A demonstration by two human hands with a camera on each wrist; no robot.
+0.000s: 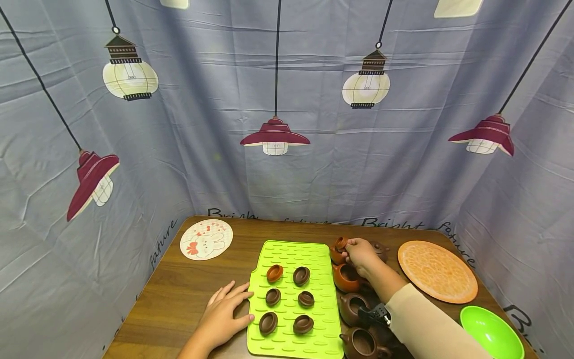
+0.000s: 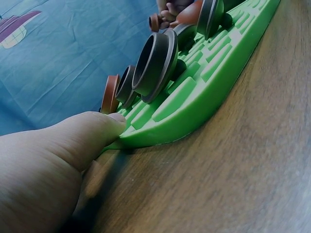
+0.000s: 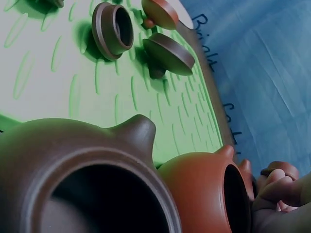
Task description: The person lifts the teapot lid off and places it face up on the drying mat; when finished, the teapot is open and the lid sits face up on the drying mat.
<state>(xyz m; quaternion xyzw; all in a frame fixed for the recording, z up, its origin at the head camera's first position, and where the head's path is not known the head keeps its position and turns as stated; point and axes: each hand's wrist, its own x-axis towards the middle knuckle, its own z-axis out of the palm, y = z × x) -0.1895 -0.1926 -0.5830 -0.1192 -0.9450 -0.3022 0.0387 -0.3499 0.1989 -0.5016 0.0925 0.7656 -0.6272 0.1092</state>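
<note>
My right hand [image 1: 362, 255] pinches a small orange-brown teapot lid [image 1: 341, 243] close over the farthest orange teapot [image 1: 336, 257]. In the right wrist view the same lid [image 3: 285, 169] shows between fingertips and thumb. Nearer along the row stand another orange teapot [image 1: 344, 284] and brown teapots [image 1: 358, 344], their tops uncovered. My left hand [image 1: 221, 316] lies with fingers spread at the left edge of a green ridged mat [image 1: 291, 252], its thumb [image 2: 99, 127] touching the rim. On the mat several lids lie knob down, one orange lid [image 1: 274, 273] and the others dark brown [image 1: 303, 324].
A round orange mat [image 1: 437, 271] lies at the right, with a bright green bowl [image 1: 491, 331] nearer me. At the back left is a round white bunny mat [image 1: 206, 239]. My right forearm partly hides more dark teapots [image 1: 380, 249]. A grey curtain [image 1: 278, 189] surrounds the table.
</note>
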